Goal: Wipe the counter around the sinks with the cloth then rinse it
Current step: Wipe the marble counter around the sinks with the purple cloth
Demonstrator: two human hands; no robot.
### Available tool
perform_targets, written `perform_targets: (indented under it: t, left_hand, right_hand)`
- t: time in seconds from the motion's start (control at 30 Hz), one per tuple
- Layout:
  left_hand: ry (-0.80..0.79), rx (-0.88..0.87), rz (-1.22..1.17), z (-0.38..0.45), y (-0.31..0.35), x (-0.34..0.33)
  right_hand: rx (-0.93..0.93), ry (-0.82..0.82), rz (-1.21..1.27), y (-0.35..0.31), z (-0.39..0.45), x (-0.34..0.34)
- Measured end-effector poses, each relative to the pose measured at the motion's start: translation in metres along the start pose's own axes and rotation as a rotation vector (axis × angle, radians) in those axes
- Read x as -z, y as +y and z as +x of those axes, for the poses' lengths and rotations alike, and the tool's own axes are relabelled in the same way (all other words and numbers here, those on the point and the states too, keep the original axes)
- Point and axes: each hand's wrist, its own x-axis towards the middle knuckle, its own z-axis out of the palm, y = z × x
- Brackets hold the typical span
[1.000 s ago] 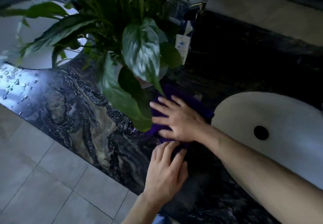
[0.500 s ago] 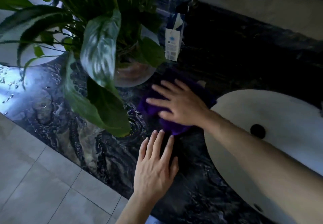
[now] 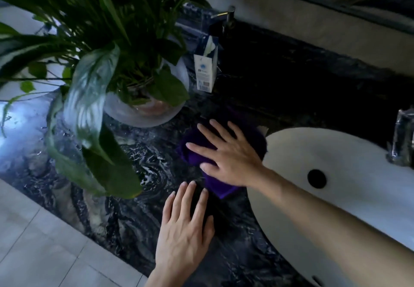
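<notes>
A purple cloth (image 3: 192, 152) lies flat on the dark marbled counter (image 3: 134, 208), between the plant pot and the white sink (image 3: 336, 170). My right hand (image 3: 230, 159) presses down on the cloth with fingers spread, palm flat. Just in front of it, my left hand (image 3: 186, 230) rests flat on the bare counter near the front edge, fingers apart and holding nothing. Its fingertips sit close to the cloth's near corner.
A large leafy plant in a glass pot (image 3: 143, 107) stands left of the cloth, leaves hanging over the counter. A small carton (image 3: 205, 71) and a soap dispenser (image 3: 226, 20) stand behind. A tap (image 3: 403, 139) is at the sink's far right. Tiled floor (image 3: 44, 242) lies below.
My right hand has slid the cloth away from the plant's overhanging leaves toward the sink rim. My left hand has come off the cloth and now lies on bare counter.
</notes>
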Motion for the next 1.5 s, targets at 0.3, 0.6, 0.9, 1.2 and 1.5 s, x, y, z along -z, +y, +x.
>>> perform_targets:
  t: [0.3,0.6,0.9,1.2,1.5]
  left_hand:
    - [0.024,-0.006,0.012,0.001,0.001,0.000]
    - [0.041,-0.040,0.032,-0.003,0.000,-0.002]
    - [0.078,-0.035,-0.052,0.018,0.004,0.004]
    - [0.110,0.085,-0.292,0.200,0.039,0.006]
    - [0.106,0.041,-0.131,0.218,0.046,-0.002]
  right_hand:
    - [-0.337,-0.045,-0.030,0.078,0.047,0.022]
    - [0.302,-0.110,0.011,-0.017,0.042,0.002]
    - [-0.567,-0.040,0.037,0.184,0.003,0.043]
    - [-0.290,-0.048,-0.114,0.095,0.016,0.017]
    - [-0.526,0.056,0.008,0.157,0.059,0.033]
